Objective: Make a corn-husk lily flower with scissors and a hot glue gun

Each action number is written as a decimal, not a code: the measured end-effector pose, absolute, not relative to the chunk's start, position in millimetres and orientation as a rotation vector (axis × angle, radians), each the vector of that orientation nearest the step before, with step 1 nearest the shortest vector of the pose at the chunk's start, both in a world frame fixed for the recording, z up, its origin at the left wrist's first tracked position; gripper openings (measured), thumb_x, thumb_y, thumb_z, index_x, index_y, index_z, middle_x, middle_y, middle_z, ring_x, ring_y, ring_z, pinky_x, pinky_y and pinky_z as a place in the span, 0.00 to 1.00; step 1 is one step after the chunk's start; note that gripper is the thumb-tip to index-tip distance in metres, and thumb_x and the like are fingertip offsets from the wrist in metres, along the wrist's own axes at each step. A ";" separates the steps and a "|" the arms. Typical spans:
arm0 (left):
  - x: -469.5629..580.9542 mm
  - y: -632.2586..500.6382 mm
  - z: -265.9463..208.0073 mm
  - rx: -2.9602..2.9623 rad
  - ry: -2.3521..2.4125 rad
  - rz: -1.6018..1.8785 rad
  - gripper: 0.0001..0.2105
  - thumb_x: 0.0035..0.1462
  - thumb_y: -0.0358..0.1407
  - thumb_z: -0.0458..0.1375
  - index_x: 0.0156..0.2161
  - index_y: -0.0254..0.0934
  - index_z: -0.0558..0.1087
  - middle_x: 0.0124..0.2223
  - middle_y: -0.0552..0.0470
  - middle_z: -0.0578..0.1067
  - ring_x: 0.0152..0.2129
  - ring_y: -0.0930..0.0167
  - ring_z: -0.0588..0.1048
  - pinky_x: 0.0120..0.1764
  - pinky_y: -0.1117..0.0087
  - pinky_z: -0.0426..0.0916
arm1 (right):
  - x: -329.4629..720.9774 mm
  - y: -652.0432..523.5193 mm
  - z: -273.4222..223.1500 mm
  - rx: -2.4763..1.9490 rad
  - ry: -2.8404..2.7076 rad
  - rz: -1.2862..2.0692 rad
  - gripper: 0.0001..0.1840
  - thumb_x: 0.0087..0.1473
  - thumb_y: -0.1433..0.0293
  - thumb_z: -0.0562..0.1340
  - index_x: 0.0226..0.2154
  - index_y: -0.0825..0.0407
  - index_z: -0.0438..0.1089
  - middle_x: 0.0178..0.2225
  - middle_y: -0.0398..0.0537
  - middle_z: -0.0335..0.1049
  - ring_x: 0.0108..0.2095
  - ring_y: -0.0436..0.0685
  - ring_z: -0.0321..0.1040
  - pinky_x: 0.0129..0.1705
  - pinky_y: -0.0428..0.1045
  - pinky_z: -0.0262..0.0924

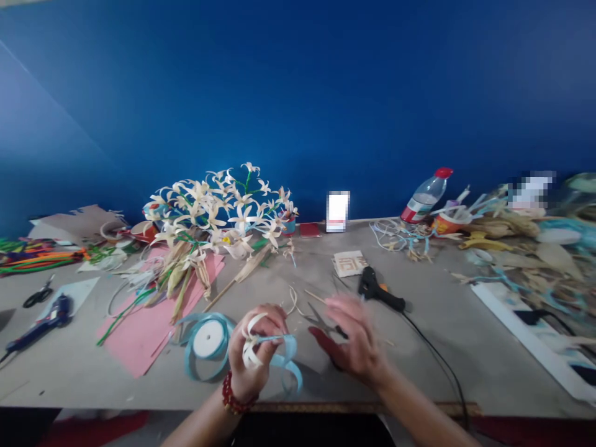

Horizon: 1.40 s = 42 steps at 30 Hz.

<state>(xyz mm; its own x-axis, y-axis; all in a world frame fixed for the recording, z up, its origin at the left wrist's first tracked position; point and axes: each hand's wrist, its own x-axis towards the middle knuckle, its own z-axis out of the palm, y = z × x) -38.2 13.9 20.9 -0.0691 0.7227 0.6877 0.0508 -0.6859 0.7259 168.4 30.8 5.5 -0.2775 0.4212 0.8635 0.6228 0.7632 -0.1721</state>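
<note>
My left hand (257,347), with a red beaded bracelet at the wrist, is closed on a white-petalled artificial flower (251,355) whose stem is wrapped in light blue ribbon. A loose curl of that ribbon (291,366) hangs to the right of the fingers. The ribbon spool (208,339) lies flat on the table just left of this hand. My right hand (351,341), slightly blurred, is held open over the table with its fingers apart and nothing visible in it. Scissors (321,321) lie partly behind it, and a black glue gun (379,290) rests beyond it.
Many finished white flowers (223,208) on green stems stand at the back left. Pink paper (130,338) and a blue glue gun (51,320) lie left. At right are a power strip (521,335), a tilted bottle (424,195) and a cup (451,220). A cable trails over the front edge.
</note>
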 end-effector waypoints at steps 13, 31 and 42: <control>-33.8 6.8 27.3 1.669 0.672 1.704 0.06 0.61 0.34 0.59 0.32 0.36 0.71 0.29 0.52 0.74 0.29 0.68 0.73 0.41 0.59 0.70 | 146.3 13.0 31.3 -0.410 -1.878 -0.047 0.13 0.51 0.79 0.62 0.36 0.46 0.74 0.35 0.44 0.73 0.34 0.57 0.71 0.47 0.60 0.70; -45.0 9.2 41.6 1.945 0.490 1.577 0.02 0.60 0.30 0.58 0.38 0.35 0.73 0.32 0.48 0.74 0.29 0.68 0.74 0.40 0.58 0.71 | 128.2 8.7 40.6 -0.614 -1.321 1.210 0.10 0.55 0.67 0.67 0.27 0.50 0.68 0.28 0.44 0.65 0.29 0.52 0.63 0.32 0.47 0.59; -52.6 17.1 41.1 2.052 0.298 1.502 0.08 0.64 0.37 0.55 0.42 0.37 0.76 0.32 0.46 0.76 0.29 0.67 0.75 0.44 0.55 0.67 | 123.9 10.5 45.3 -0.699 -1.075 1.654 0.17 0.46 0.66 0.73 0.22 0.52 0.64 0.26 0.41 0.63 0.26 0.49 0.57 0.28 0.43 0.53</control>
